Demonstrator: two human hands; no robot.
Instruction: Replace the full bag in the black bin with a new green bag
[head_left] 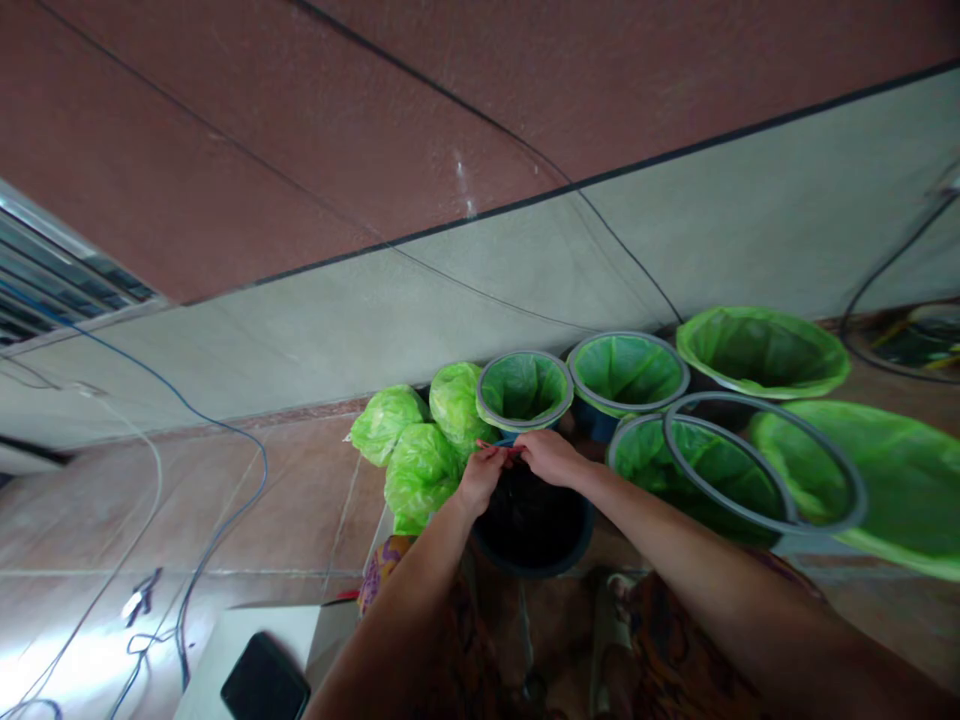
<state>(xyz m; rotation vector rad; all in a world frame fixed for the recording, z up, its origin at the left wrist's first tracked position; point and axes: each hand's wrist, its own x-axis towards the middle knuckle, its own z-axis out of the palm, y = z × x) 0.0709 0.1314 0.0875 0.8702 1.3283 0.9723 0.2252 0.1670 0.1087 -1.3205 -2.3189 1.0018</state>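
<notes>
Left hand (481,478) and right hand (553,458) meet over a dark bin (537,572).
Both arms (660,535) reach forward and down. The fingers curl in, tips close together; I can't tell if they pinch something. The bin sits just under them, with puffy green bags (421,470) on its left and green-lined bins (628,337) behind and right.

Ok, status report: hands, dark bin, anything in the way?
Left hand, right hand close together over dark bin; grip unclear. Contents unreadable. Green-lined bin close behind, not blocking.
</notes>
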